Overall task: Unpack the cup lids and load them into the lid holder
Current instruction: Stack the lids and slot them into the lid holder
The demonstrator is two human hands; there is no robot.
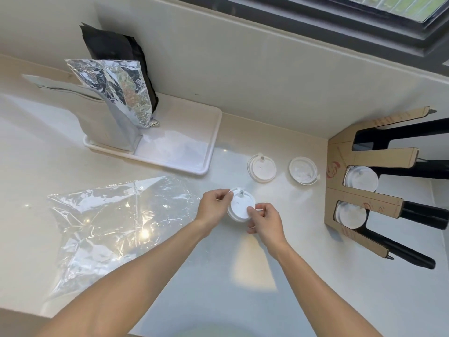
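Note:
Both hands hold a small stack of white cup lids (240, 206) just above the counter. My left hand (215, 206) pinches its left rim, and my right hand (264, 221) grips its lower right edge. Two more white lids lie on the counter beyond: one (261, 168) top side up, another (303, 170) upside down. The cardboard-and-black lid holder (364, 190) lies at the right, with lids in its middle slot (361, 178) and lower slot (351, 215). The empty clear plastic bag (114, 224) lies flat at the left.
A white tray (194, 152) at the back holds a silver foil bag (116, 100) and a black bag (114, 45). A wall and window frame (340, 23) run along the far side. The counter's front edge is at the bottom left.

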